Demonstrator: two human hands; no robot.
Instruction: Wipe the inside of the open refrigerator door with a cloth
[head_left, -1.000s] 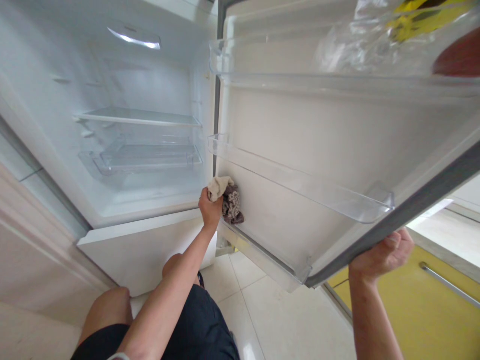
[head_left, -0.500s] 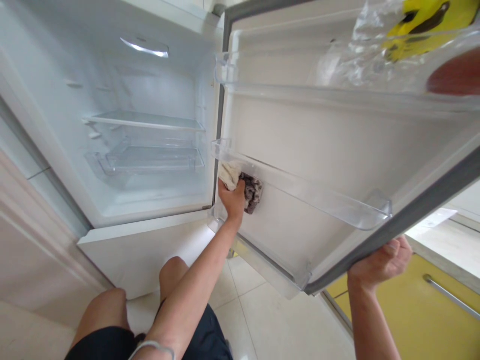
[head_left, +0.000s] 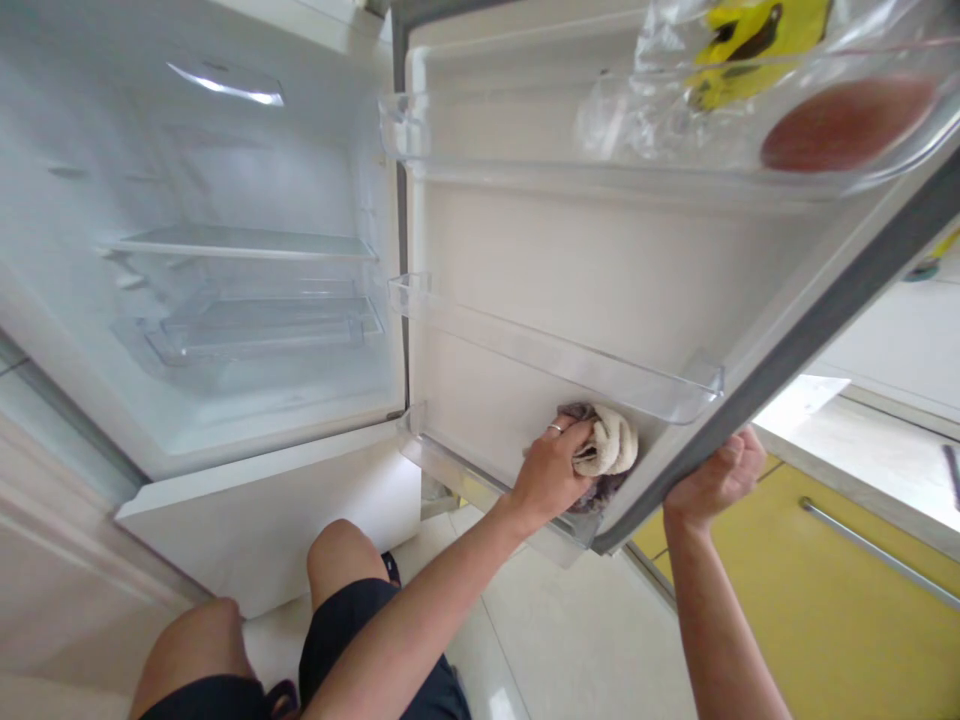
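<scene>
My left hand (head_left: pixel 555 470), with a ring on one finger, is closed on a bunched cream and grey-brown cloth (head_left: pixel 611 440). The cloth presses against the white inner panel of the open fridge door (head_left: pixel 555 240), low and near its free edge. It sits just below the clear middle door shelf (head_left: pixel 637 385) and over the end of the bottom door shelf (head_left: pixel 480 480). Around the door's outer edge, by the grey seal, wraps my right hand (head_left: pixel 716 480); its fingertips are partly hidden behind the door.
The fridge compartment (head_left: pixel 262 390) on the left holds a glass shelf (head_left: pixel 240 243) and a clear tray (head_left: pixel 262 330). In the top door shelf lie a yellow packet (head_left: pixel 757 50) and a reddish oval thing (head_left: pixel 847 125). Yellow cabinets (head_left: pixel 847 600) stand at right.
My left hand has moved the cloth rightward along the lower door panel, from the hinge side to the free edge. My right hand still grips the door edge. The view has shifted right.
</scene>
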